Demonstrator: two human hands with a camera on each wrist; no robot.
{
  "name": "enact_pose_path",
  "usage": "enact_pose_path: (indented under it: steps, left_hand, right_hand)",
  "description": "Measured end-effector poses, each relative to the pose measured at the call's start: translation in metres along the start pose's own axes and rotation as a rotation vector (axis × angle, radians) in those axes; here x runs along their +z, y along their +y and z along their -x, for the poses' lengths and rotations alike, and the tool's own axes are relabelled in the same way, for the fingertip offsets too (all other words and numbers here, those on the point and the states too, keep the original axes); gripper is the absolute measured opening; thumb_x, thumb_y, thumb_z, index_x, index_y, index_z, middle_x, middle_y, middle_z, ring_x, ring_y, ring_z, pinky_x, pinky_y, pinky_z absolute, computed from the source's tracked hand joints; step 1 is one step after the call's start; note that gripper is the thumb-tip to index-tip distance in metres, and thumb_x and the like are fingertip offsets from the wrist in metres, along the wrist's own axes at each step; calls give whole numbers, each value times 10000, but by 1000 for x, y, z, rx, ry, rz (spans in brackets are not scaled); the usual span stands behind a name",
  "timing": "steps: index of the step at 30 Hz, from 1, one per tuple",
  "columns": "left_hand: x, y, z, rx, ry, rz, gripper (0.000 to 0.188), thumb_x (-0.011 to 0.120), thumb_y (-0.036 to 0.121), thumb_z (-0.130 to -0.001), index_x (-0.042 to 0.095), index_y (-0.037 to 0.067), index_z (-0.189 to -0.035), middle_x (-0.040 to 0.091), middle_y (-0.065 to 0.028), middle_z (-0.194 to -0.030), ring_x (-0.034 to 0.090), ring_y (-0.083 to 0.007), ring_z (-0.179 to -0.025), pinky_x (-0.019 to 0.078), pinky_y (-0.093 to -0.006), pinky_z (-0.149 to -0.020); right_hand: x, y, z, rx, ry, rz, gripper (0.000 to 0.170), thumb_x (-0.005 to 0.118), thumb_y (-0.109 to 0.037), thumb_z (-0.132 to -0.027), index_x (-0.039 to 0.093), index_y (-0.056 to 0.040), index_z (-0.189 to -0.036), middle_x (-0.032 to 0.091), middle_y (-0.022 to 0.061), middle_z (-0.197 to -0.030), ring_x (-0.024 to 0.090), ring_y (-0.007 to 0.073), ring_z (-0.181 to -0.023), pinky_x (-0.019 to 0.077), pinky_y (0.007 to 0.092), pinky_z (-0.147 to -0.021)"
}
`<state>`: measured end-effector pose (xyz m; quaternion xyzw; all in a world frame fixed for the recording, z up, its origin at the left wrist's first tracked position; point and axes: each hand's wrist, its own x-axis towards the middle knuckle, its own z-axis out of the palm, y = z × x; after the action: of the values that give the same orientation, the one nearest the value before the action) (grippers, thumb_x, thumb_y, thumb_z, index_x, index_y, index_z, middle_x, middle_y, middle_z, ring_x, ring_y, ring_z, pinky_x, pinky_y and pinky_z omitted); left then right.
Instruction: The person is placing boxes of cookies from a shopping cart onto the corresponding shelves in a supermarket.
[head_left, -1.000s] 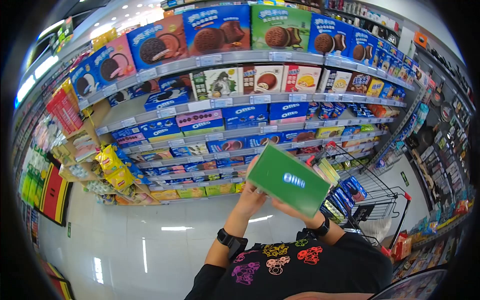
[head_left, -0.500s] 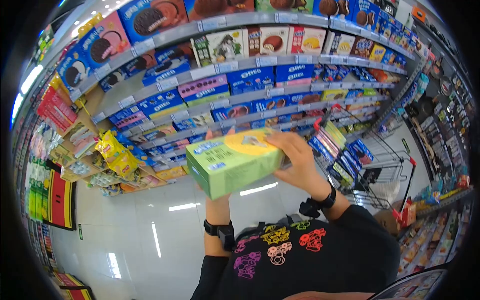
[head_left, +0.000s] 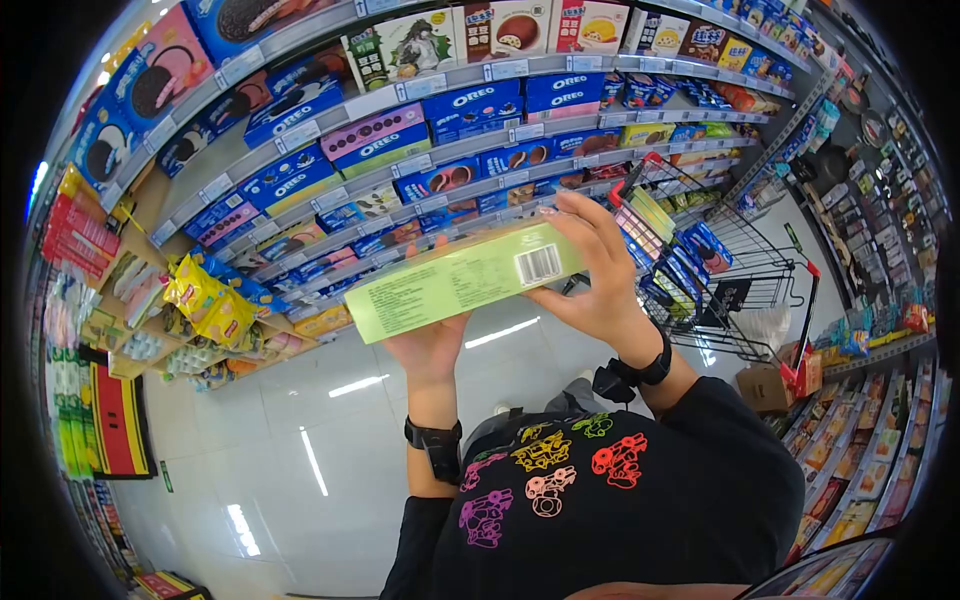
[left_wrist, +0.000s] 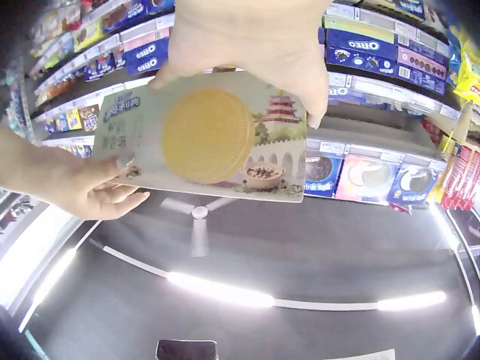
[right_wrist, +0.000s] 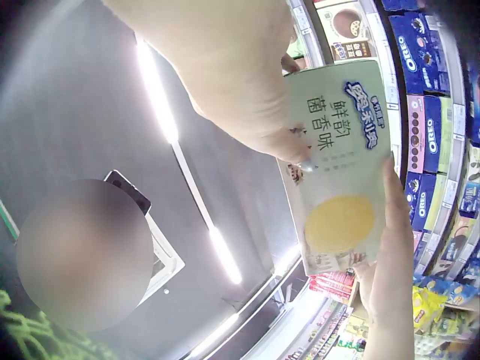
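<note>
Both hands hold a light green biscuit box (head_left: 440, 290) in front of the chest, its long side with small print and a barcode turned up to the head camera. My left hand (head_left: 430, 347) supports it from below near the left end, fingers reaching up behind. At the right end, my right hand (head_left: 605, 285) grips the box with thumb below and fingers over the upper edge. The left wrist view shows the box's front (left_wrist: 206, 139), with a big round yellow biscuit and a pagoda picture. Chinese lettering on that front (right_wrist: 337, 165) shows in the right wrist view.
Shelves of blue Oreo boxes (head_left: 472, 110) and other biscuit packs rise ahead. A wire shopping cart (head_left: 745, 310) holding several packs stands at the right. Yellow chip bags (head_left: 210, 305) hang at the left, above a shiny tiled floor (head_left: 300, 470).
The box has been turned over, from a dark green face through its pale printed front to the barcode side. My right hand has moved to the box's right end. The head view has tilted lower.
</note>
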<state>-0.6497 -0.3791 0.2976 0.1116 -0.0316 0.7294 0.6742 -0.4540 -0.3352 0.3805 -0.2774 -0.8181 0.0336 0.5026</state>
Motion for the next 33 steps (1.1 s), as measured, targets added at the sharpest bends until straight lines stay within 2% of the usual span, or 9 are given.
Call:
enact_pose_path:
  steps: [6, 12, 15, 18, 24, 31, 33]
  left_hand:
    - [-8, -1, -4, -22, -36, 57, 714, 352, 605, -863, 339, 89, -1357, 254, -179, -1441, 250, -353, -1325, 268, -594, -1006]
    - [-9, -6, -7, -69, -95, 106, 703, 345, 590, -872, 332, 88, -1363, 256, -180, -1440, 242, -355, -1328, 263, -600, -1008]
    - [-1, -13, -9, -87, -55, 133, 692, 338, 580, -879, 325, 90, -1368, 249, -181, -1441, 228, -358, -1333, 249, -607, -1012]
    - [-2, -15, -9, -112, -57, 143, 688, 339, 578, -880, 315, 99, -1373, 237, -183, -1444, 213, -363, -1338, 235, -612, -1018]
    - [-5, -12, -6, -111, -65, 128, 700, 353, 593, -868, 310, 116, -1378, 224, -173, -1453, 199, -363, -1343, 214, -604, -1033]
    - [-8, -7, -5, -83, -90, 97, 702, 363, 599, -864, 343, 106, -1364, 228, -159, -1455, 198, -345, -1348, 206, -592, -1043]
    - [-9, -8, -5, -88, -85, 102, 744, 401, 624, -838, 336, 100, -1363, 228, -168, -1452, 226, -344, -1337, 260, -568, -1030]
  right_hand:
    - [6, 6, 6, -45, 35, -92, 823, 828, -156, -565, 410, -32, -1263, 504, 162, -1214, 493, 335, -1102, 417, 406, -919]
    - [0, 3, 8, 31, 50, -56, 851, 836, -180, -567, 389, -20, -1273, 499, 164, -1225, 483, 328, -1133, 401, 394, -941]
    - [1, 5, 12, 111, 103, -200, 870, 842, -206, -563, 383, -12, -1276, 475, 167, -1252, 479, 325, -1144, 393, 386, -949]
    - [-1, 10, 14, 152, 34, -142, 891, 818, -185, -562, 346, -4, -1295, 488, 148, -1249, 503, 287, -1134, 389, 383, -961]
    - [4, 12, 16, 240, -29, -168, 815, 764, -145, -566, 389, -33, -1281, 493, 137, -1243, 527, 261, -1101, 407, 349, -918]
    - [8, 10, 12, 259, -31, -206, 812, 742, -114, -535, 401, -46, -1268, 472, 151, -1253, 513, 284, -1112, 396, 352, -929]
    - [6, 10, 12, 245, -28, -190, 815, 738, -105, -526, 399, -51, -1266, 464, 157, -1258, 504, 296, -1121, 390, 357, -938]
